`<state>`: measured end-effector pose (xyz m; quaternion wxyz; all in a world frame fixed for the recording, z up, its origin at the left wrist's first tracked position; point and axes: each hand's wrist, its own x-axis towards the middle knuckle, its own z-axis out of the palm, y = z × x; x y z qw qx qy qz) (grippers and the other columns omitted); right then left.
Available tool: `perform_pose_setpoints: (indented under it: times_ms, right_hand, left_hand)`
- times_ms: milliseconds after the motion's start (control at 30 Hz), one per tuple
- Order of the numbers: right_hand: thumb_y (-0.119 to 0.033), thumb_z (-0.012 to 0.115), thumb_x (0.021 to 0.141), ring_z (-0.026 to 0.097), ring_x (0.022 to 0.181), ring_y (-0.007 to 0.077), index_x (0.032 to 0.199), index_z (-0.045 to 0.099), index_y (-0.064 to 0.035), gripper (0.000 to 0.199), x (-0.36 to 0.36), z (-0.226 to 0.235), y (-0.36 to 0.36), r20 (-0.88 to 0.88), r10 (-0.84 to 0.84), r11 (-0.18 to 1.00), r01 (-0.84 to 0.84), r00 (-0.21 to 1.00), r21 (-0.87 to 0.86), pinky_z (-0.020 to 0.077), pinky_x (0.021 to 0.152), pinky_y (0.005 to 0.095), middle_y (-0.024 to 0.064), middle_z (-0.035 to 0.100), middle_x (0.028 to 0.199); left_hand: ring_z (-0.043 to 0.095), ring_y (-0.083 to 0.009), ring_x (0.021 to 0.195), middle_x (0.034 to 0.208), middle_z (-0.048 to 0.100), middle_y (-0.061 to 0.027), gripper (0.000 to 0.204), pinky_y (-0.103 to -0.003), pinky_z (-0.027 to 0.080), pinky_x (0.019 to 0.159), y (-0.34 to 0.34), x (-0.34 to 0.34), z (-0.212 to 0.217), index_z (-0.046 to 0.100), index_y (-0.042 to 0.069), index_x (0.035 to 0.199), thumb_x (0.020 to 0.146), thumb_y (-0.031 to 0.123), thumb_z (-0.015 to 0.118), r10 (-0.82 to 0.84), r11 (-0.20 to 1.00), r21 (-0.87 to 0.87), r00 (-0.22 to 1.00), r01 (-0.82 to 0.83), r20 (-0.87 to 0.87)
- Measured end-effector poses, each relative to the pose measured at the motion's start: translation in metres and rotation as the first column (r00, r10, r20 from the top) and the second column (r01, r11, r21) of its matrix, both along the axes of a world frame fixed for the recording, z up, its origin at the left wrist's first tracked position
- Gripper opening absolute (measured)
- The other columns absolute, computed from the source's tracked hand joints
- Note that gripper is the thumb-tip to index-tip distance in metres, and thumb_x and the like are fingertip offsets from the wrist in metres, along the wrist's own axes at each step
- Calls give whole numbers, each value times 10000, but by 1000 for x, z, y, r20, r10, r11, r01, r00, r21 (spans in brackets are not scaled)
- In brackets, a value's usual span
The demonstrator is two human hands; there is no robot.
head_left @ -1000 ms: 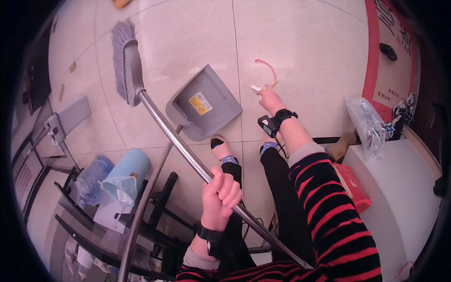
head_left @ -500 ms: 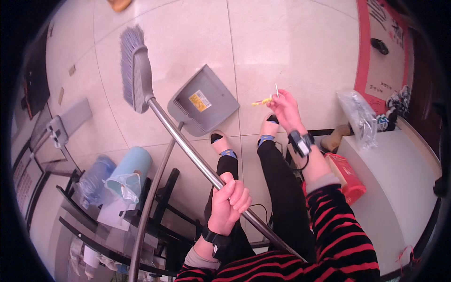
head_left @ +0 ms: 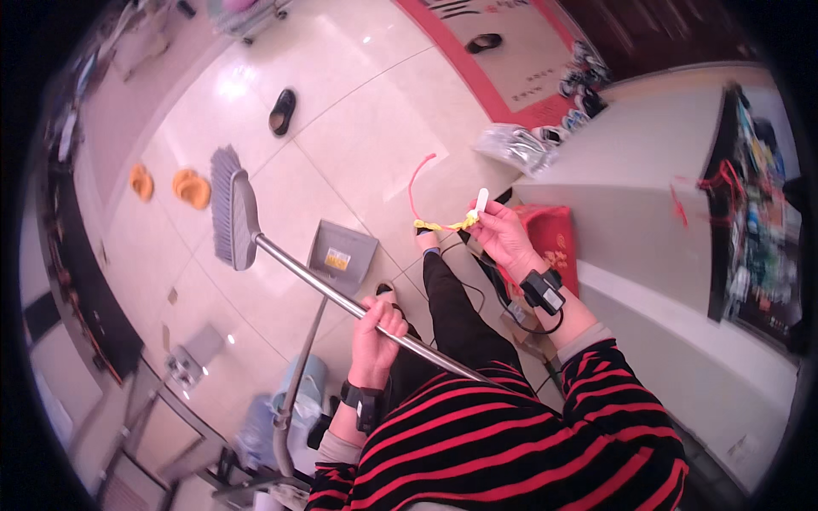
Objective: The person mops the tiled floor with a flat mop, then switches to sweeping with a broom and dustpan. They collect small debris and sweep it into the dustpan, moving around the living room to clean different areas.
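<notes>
My left hand [head_left: 377, 339] is closed around the metal handle of a broom [head_left: 319, 283]. The broom is held raised at a slant, its grey-bristled head [head_left: 242, 213] up to the left. Between the fingers of my right hand [head_left: 504, 236] is a yellow braided cord [head_left: 450, 226] with a thin red tail curving away from its end. A flat white piece [head_left: 483, 200] sticks up from the same pinch. Beyond the broom handle a grey dustpan [head_left: 355, 242] with a yellow label rests on the floor, its long handle rising toward me at the lower left.
A pale cabinet [head_left: 630, 223] fills the right side, small items cluttered on its top. Beside it are a red bag [head_left: 558, 255] and a clear plastic bag [head_left: 513, 146]. A black shoe [head_left: 282, 111], orange slippers [head_left: 191, 188] and a light-blue bin [head_left: 308, 375] are on the floor.
The view has turned to the right, bringing the cabinet top into sight. My right hand has moved toward the red bag, and the cord's red tail now shows. My left hand keeps the broom.
</notes>
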<state>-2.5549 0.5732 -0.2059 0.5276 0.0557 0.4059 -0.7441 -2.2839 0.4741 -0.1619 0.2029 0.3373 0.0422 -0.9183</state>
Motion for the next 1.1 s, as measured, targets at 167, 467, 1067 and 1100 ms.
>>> perform_pose_setpoints:
  times_ms: [167,467,1067,1100]
  right_hand:
    - [-74,518,905,623,807,193,1160,535,3,266,72,86,115,-111,-111,994,113,988,7,536,732,343,117,625,952]
    - [-52,485,916,633,802,200,1123,535,13,223,146,132,260,-361,-319,941,338,876,-11,538,759,319,96,619,898]
    - [-111,597,876,588,598,94,955,637,4,145,176,267,256,-793,-399,667,739,460,94,498,539,233,45,639,779]
    - [-110,597,875,588,594,91,958,639,-4,141,183,275,249,-803,-395,658,748,446,92,497,528,230,42,640,778]
  left_hand:
    - [288,-91,508,595,298,29,129,-235,281,473,58,39,39,452,137,810,921,89,498,-126,987,-111,990,119,-58]
    - [272,-90,502,579,280,33,200,-240,283,473,141,106,85,401,137,757,923,71,491,-320,931,-248,928,269,-192]
    - [293,-93,473,560,266,36,264,-239,299,438,156,113,230,346,128,701,919,58,479,-650,760,-190,725,622,-226]
    - [295,-93,471,561,273,36,267,-240,299,434,156,117,241,346,126,698,919,59,479,-652,758,-200,727,621,-217]
